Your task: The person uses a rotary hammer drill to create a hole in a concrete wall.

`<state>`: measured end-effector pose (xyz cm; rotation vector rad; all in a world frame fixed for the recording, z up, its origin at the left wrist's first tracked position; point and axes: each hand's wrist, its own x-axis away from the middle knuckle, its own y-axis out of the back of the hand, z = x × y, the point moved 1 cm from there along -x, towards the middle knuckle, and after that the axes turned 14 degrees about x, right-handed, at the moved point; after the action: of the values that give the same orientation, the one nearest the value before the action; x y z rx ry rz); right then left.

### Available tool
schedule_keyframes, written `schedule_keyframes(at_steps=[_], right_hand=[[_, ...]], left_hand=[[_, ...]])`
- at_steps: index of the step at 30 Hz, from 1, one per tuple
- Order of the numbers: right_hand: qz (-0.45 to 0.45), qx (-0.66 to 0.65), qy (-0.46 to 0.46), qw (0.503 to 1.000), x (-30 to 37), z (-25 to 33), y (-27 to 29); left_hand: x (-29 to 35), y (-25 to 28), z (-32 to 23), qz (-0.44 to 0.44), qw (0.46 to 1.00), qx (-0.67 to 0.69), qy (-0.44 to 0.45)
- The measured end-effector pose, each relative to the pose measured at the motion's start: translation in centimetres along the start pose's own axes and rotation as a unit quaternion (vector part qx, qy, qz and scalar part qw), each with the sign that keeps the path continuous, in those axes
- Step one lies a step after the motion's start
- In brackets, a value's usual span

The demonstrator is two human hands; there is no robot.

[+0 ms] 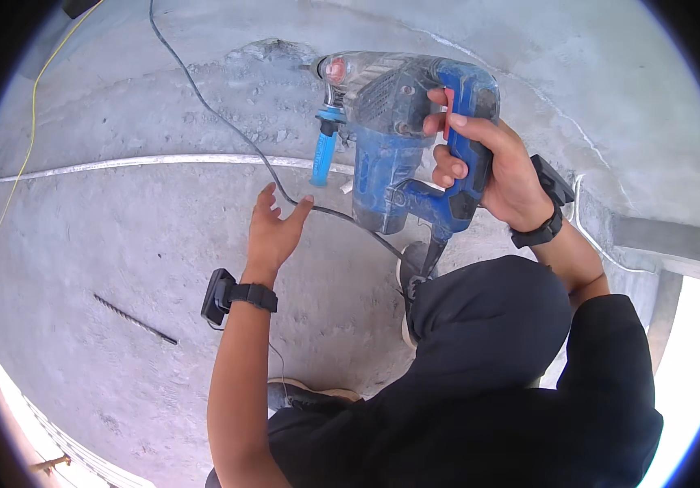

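Note:
My right hand (492, 163) is wrapped round the rear handle of a blue and grey rotary hammer drill (391, 167), its fingers by the red trigger (448, 112). The drill lies level across the view with its chuck end pointing left. A bright blue side handle (324, 153) hangs down from the front of the drill. My left hand (276, 231) is open below and left of that side handle, fingers apart, holding nothing. A dark power cable (240, 134) passes close by its fingertips; whether they touch I cannot tell.
A loose drill bit (134, 319) lies on the concrete floor (139, 236) at the left. A pale pipe (163, 160) runs across the floor. A yellow cord (34, 102) trails down the far left. My shoes (309, 397) and bent knee are close to the drill.

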<state>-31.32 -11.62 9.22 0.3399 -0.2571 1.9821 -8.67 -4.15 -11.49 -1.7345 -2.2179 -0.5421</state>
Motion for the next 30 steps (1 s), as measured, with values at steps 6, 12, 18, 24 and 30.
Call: schedule_keyframes(at_steps=[6, 12, 18, 24, 30], right_hand=[[0.055, 0.028, 0.021, 0.998, -1.6, 3.5, -0.1], [0.049, 0.013, 0.001, 0.999, -2.2, 6.1, -0.6], [0.003, 0.025, -0.016, 1.0, -1.9, 5.9, -3.5], [-0.064, 0.145, -0.064, 0.985, -2.5, 5.9, -5.3], [-0.108, 0.121, -0.068, 0.984, -2.5, 7.1, -7.0]], left_hand=[[-2.2, -4.3, -0.9, -0.024, 0.984, 0.174, -0.002], [-4.5, -6.2, -3.3, 0.002, 0.983, 0.179, -0.046], [-10.3, -6.7, -2.2, 0.099, 0.98, 0.164, -0.06], [-10.4, -8.3, -3.1, 0.031, 0.99, 0.135, 0.004], [-11.0, -7.9, -5.7, -0.068, 0.996, 0.054, 0.014]])
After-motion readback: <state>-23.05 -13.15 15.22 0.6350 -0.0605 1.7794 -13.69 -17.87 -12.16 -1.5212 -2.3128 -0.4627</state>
